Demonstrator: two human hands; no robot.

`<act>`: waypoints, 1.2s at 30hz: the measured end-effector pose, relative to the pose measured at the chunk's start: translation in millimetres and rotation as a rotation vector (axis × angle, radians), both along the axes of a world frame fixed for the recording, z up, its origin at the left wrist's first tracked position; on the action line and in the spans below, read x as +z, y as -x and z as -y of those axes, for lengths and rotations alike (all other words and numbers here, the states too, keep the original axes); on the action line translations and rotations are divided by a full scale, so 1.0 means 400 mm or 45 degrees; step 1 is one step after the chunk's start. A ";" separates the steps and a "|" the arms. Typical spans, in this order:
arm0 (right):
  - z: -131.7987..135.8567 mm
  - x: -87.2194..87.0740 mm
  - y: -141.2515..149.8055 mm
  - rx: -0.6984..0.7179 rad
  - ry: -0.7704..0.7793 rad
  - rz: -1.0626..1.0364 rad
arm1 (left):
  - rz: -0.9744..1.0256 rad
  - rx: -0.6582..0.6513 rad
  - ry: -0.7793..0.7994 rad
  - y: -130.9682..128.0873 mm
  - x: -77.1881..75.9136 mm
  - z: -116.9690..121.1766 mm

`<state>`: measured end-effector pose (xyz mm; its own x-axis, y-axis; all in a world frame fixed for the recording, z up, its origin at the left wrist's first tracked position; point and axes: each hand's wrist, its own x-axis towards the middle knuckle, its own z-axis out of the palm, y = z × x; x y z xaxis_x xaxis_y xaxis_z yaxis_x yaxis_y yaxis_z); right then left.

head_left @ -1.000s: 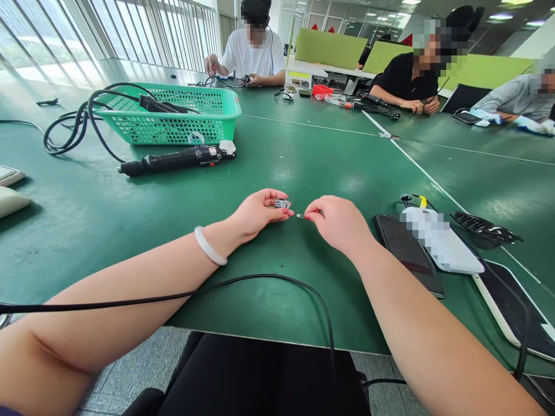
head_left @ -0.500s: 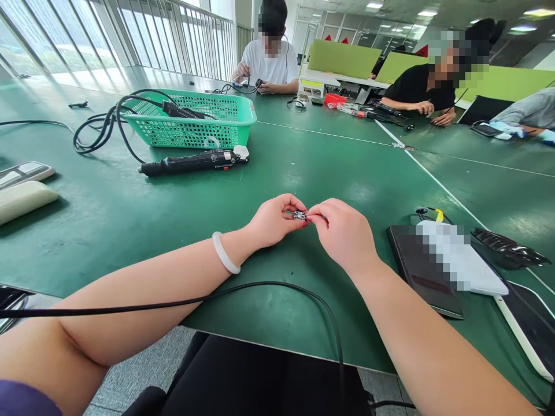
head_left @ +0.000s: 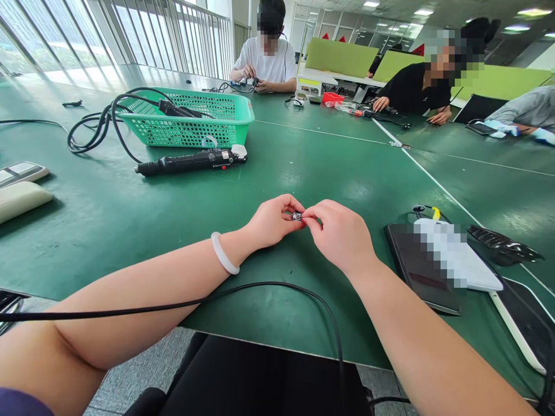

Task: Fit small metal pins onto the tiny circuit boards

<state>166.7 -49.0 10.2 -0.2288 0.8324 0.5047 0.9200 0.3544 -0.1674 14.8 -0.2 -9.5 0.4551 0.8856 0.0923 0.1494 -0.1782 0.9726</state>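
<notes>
My left hand (head_left: 274,221), with a white bangle (head_left: 224,254) at its wrist, pinches a small black-and-silver part (head_left: 296,216) between thumb and fingertips. The part is too small for me to tell its kind. My right hand (head_left: 336,231) has its thumb and forefinger closed at the right end of that part. Whether its fingertips hold the part itself or some smaller piece is hidden. Both hands are close together just over the green table (head_left: 277,254).
A black electric screwdriver (head_left: 186,162) lies before a green basket (head_left: 195,128) with cables. At right are a black notebook (head_left: 416,271), a white pixelated item (head_left: 459,254) and a black plastic wrap (head_left: 505,242). A black cable (head_left: 255,285) crosses in front. Other people (head_left: 269,63) sit opposite.
Both hands keep their pinch, with slight finger movement around the small part. The view has shifted a little. The person in black at the far right has moved a hand to the left.
</notes>
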 end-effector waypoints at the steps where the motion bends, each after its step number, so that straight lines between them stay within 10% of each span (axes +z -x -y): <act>1: 0.000 0.000 0.001 -0.002 -0.001 0.006 | 0.000 -0.002 0.003 0.000 0.000 0.000; 20: 0.001 0.005 -0.004 -0.022 0.050 -0.035 | -0.007 0.008 0.052 0.002 0.003 -0.001; 36: -0.040 -0.019 -0.061 0.158 0.425 -0.575 | 0.043 -0.019 0.100 0.001 0.002 -0.003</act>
<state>191.2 -33.1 2.4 -0.1575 0.9440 0.2898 0.6865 0.3156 -0.6551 14.2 1.0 -8.8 0.4662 0.8838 0.0384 0.1145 -0.1034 0.9880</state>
